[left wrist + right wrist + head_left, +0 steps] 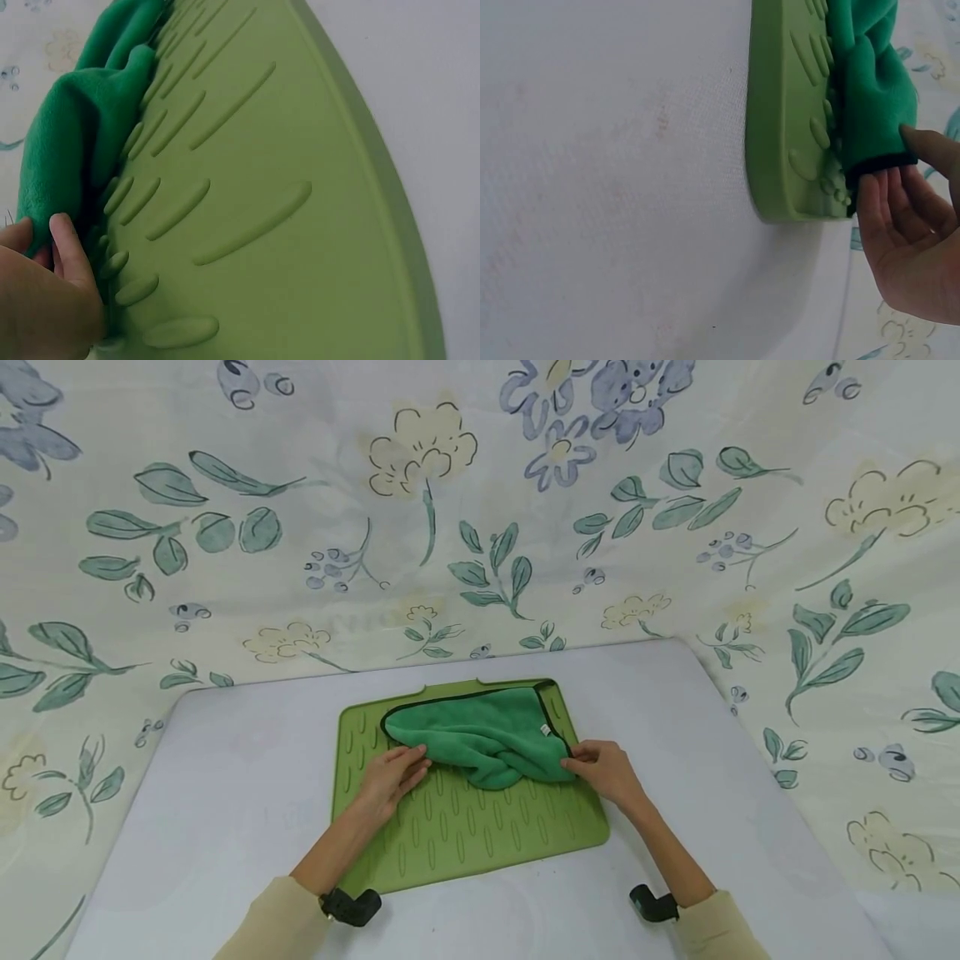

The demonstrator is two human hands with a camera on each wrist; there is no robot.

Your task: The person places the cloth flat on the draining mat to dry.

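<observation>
A green cloth [480,727] with dark edging and a small white tag lies bunched across the far half of a ribbed olive-green mat [450,835]. My left hand [392,779] pinches the cloth's near left part between thumb and fingers; the left wrist view shows the thumb and fingertips at the end of a thick fold [52,165]. At the opposite end, my right hand [606,768] pinches the dark-edged right border. In the right wrist view the right thumb lies on top of the cloth [877,105], with the fingers under its edging.
The mat lies on a white table [247,777] and has a raised rim. Behind and beside the table hangs a floral-patterned cloth backdrop [420,527]. Both wrists wear small black devices [352,906].
</observation>
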